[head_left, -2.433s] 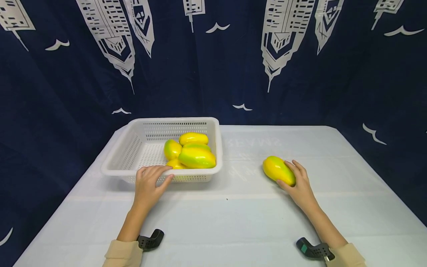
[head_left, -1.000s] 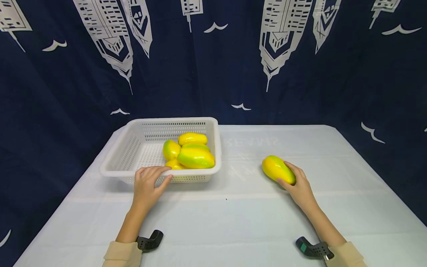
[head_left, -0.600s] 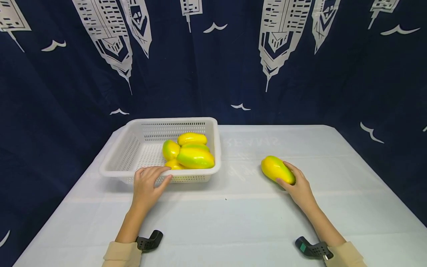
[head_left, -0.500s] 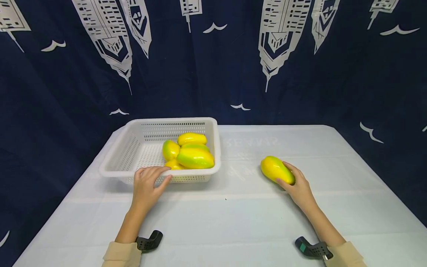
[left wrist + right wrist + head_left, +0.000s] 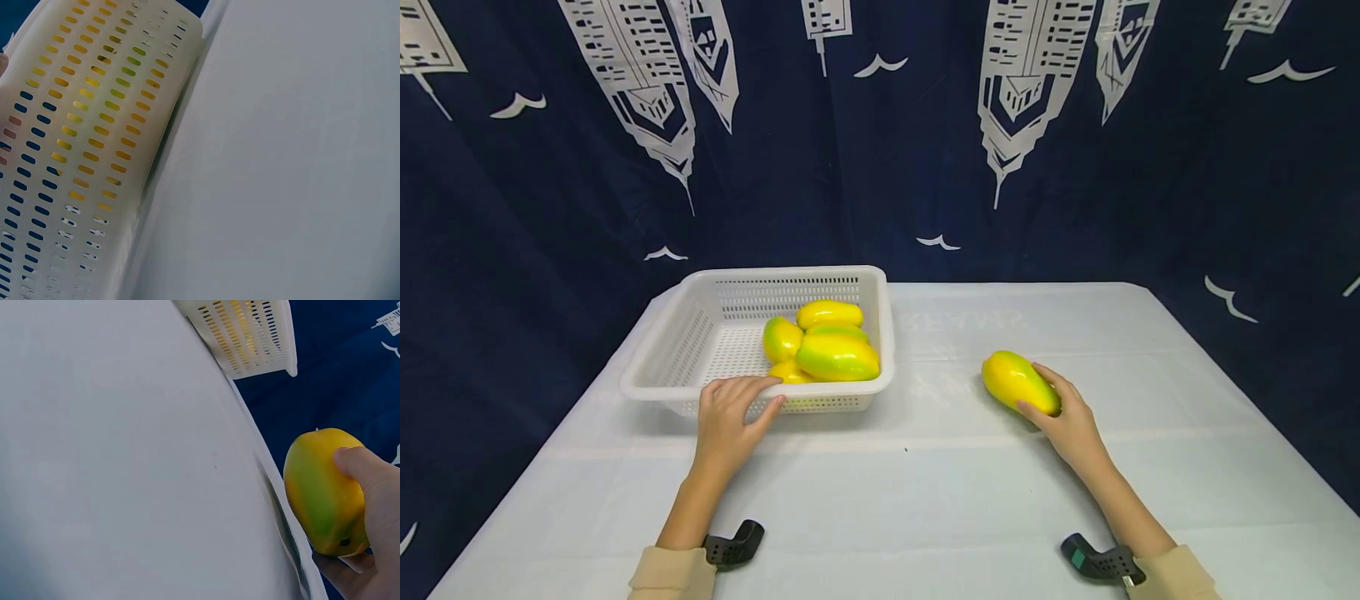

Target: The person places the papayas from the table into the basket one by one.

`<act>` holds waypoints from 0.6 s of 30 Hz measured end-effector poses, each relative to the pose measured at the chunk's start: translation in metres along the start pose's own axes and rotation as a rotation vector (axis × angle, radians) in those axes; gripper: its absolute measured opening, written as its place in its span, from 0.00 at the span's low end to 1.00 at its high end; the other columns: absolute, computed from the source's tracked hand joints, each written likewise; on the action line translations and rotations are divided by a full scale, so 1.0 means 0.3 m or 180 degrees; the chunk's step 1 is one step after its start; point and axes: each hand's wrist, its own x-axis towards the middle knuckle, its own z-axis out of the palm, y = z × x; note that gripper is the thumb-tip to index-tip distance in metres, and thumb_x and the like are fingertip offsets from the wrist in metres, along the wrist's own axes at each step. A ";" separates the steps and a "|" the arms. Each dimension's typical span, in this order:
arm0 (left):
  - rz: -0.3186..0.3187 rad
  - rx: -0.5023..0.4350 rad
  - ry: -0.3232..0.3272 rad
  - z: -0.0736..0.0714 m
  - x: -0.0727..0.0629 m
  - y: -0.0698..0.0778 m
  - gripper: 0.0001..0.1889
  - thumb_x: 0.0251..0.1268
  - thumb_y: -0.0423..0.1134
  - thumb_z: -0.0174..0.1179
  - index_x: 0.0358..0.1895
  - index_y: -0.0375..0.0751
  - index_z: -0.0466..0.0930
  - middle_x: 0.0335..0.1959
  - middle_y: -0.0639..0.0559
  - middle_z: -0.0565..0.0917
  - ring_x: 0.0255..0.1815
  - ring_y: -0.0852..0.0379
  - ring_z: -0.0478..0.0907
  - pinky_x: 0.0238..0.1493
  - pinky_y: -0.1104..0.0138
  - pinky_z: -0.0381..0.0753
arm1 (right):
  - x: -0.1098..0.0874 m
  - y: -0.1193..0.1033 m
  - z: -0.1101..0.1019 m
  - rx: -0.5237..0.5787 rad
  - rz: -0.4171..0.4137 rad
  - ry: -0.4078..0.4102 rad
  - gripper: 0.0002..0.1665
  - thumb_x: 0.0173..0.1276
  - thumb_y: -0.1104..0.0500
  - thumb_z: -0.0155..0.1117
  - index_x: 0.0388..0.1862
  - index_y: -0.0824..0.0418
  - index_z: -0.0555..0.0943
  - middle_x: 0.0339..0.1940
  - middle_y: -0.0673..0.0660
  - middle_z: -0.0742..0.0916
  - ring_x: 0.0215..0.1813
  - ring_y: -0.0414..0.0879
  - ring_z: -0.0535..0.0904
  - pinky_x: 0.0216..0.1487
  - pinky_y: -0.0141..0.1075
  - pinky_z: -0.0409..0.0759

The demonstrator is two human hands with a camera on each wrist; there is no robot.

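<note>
My right hand (image 5: pixel 1071 425) grips a yellow-green mango (image 5: pixel 1017 382) low over the right part of the table, thumb on the near side and fingers round the far side. In the right wrist view the thumb presses on the mango (image 5: pixel 322 487), and the fingers show partly beneath it. To the left, my left hand (image 5: pixel 726 417) holds the front rim of a white perforated basket (image 5: pixel 842 388), fingers over the edge and thumb outside. Several similar mangoes (image 5: pixel 838 358) lie together in the basket's right half. The left wrist view shows mostly the basket's slotted wall (image 5: pixel 56 150).
A white cloth covers the table (image 5: pixel 887 517). Behind it hangs a dark blue curtain (image 5: pixel 850 183) with white building and bird prints. Each wrist wears a black strapped device, one at the left wrist (image 5: pixel 735 546) and one at the right wrist (image 5: pixel 1101 560).
Since the earliest frame, the right hand's fingers have drawn in closer around the mango. The left hand stays on the basket rim. The whole head view has shifted slightly.
</note>
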 end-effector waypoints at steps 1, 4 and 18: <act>0.0003 0.0000 0.0002 0.000 0.000 -0.001 0.13 0.49 0.43 0.63 0.39 0.46 0.81 0.37 0.49 0.85 0.42 0.49 0.77 0.51 0.55 0.59 | 0.000 -0.002 0.000 -0.0001 -0.0013 0.0008 0.40 0.60 0.47 0.61 0.68 0.59 0.60 0.65 0.69 0.67 0.64 0.67 0.61 0.59 0.62 0.61; 0.0002 0.0000 0.0003 -0.001 -0.001 -0.001 0.13 0.48 0.43 0.63 0.39 0.46 0.81 0.37 0.48 0.85 0.42 0.49 0.77 0.51 0.55 0.59 | -0.002 -0.008 -0.002 -0.0018 -0.0057 0.0017 0.40 0.60 0.48 0.61 0.68 0.60 0.60 0.64 0.69 0.67 0.64 0.67 0.62 0.58 0.62 0.61; -0.0003 -0.0009 0.0021 -0.002 -0.002 0.002 0.13 0.48 0.43 0.63 0.39 0.46 0.81 0.36 0.49 0.84 0.41 0.49 0.77 0.51 0.55 0.59 | -0.009 -0.038 -0.009 -0.0144 -0.0169 -0.0007 0.39 0.61 0.48 0.61 0.68 0.58 0.60 0.65 0.68 0.68 0.64 0.67 0.63 0.58 0.62 0.62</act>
